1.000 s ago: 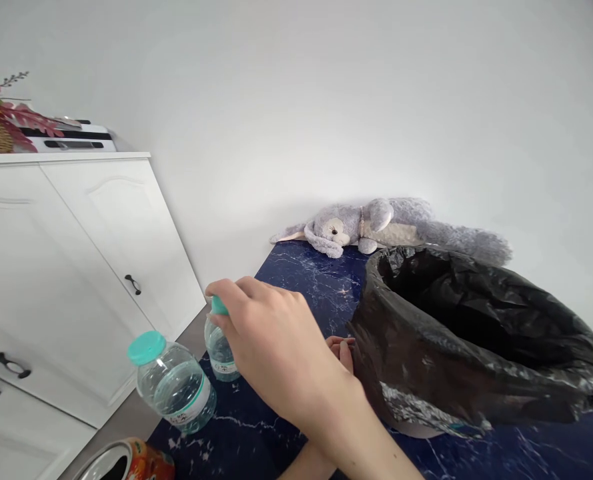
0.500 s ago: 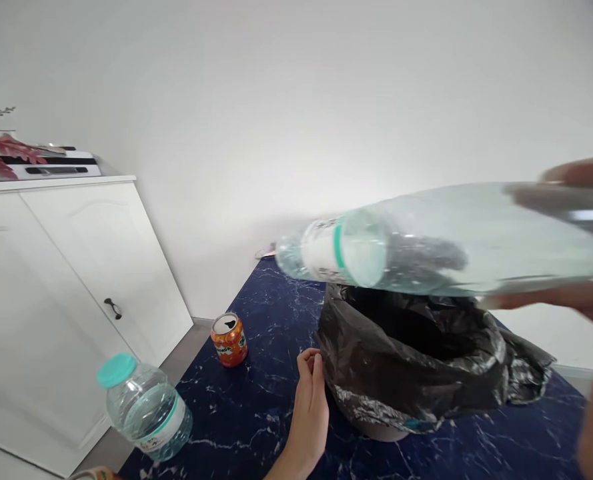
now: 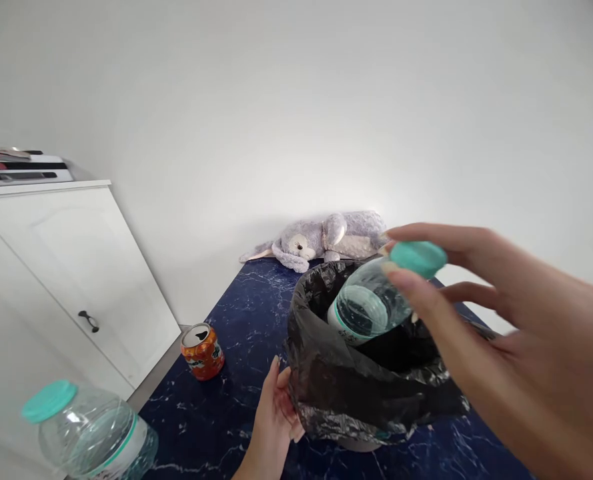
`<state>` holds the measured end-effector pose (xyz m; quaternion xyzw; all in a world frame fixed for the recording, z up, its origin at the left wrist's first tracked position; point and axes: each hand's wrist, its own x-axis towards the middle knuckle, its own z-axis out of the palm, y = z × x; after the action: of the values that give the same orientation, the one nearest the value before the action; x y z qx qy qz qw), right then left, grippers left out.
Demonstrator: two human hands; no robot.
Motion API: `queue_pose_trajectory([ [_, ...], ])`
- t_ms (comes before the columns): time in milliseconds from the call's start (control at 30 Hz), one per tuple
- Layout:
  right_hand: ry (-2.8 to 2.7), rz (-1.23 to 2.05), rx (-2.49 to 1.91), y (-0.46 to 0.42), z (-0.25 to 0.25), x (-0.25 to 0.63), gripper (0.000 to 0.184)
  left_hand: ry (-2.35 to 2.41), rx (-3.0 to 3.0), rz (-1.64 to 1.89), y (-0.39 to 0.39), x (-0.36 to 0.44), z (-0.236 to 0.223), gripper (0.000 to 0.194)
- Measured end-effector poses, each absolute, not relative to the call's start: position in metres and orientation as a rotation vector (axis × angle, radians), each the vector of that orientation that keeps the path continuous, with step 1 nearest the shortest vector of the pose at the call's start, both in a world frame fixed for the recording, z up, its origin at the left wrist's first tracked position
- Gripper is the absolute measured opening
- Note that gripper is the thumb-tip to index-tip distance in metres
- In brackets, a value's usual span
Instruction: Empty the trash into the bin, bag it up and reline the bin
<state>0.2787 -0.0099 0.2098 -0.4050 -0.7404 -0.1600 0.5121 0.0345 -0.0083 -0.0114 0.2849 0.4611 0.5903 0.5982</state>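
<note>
My right hand (image 3: 476,320) pinches a clear plastic bottle (image 3: 371,300) by its neck, just below the turquoise cap (image 3: 419,259). Tilted, with its base lower, the bottle sits partly inside the mouth of a bin lined with a black bag (image 3: 346,380). The bin's wall hides the bottle's base. Against the bin's left side rests my left hand (image 3: 279,407), fingers apart and touching the bag. To its left an opened orange drink can (image 3: 203,352) stands upright. A second clear bottle with a turquoise cap (image 3: 99,433) is at the lower left.
Everything stands on a dark blue marbled tabletop (image 3: 241,320). A grey plush toy (image 3: 326,240) lies along the far edge against the white wall. To the left is a white cabinet (image 3: 76,267) with a box-like object (image 3: 23,170) on top.
The bottle in my right hand has gone from nearly level above the bin to tilted down into its mouth. The view has shifted, uncovering the plush toy. My left hand stays at the bin.
</note>
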Motion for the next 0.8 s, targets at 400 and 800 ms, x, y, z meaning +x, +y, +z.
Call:
queue_pose_trajectory([
  [400,-2.019,0.051,-1.235,0.014,0.195,0.249,0.026,0.711,0.433,1.286,-0.007,0.03,0.014,0.023],
  [800,-2.014,0.189,-1.19,0.012,0.195,0.243,0.016,0.707,0.371,1.294,-0.004,0.047,0.004,0.026],
])
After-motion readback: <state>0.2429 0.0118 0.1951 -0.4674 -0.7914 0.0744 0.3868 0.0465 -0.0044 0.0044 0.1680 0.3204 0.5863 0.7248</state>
